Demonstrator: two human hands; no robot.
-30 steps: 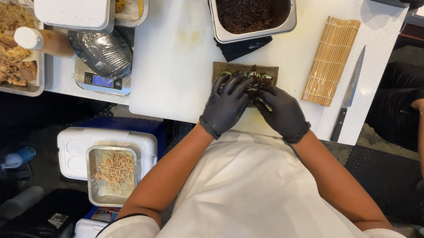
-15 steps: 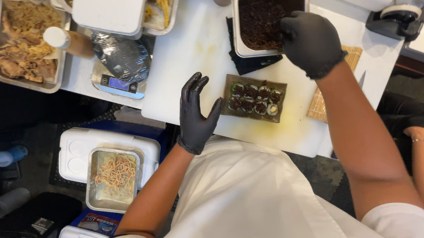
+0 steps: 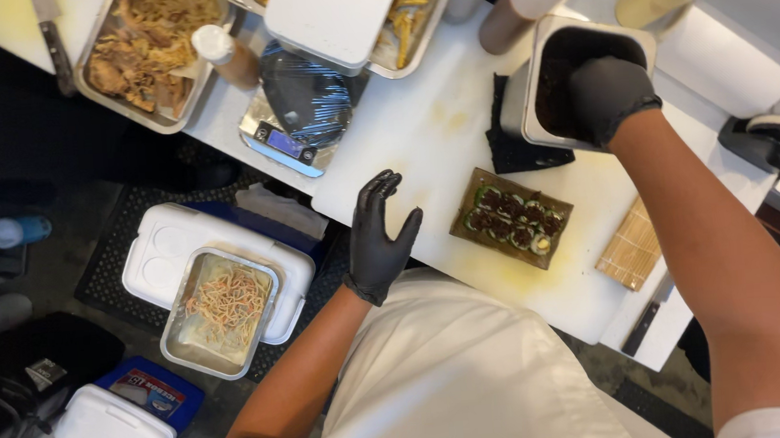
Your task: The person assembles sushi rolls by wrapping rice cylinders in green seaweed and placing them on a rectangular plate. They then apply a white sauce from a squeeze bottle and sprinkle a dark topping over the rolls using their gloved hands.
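Both my hands wear black gloves. My right hand point(image 3: 608, 96) reaches down into a tall steel container point(image 3: 538, 81) of dark topping at the back of the white cutting board point(image 3: 421, 144); its fingers are hidden inside. My left hand point(image 3: 379, 233) hovers open with fingers spread over the board's near edge, holding nothing. Between them sits a brown rectangular tray point(image 3: 511, 218) with several cut sushi roll pieces, to the right of my left hand.
A bamboo rolling mat point(image 3: 632, 250) and a knife point(image 3: 646, 316) lie at the right. A digital scale point(image 3: 288, 136) with a wrapped bowl stands at the back left, beside food trays point(image 3: 142, 55). Below the table are white coolers point(image 3: 171, 253) and a noodle tray point(image 3: 222, 306).
Both hands left the sushi pieces. My right hand went up to the steel container and now dips inside it. My left hand drew back to the left and opened.
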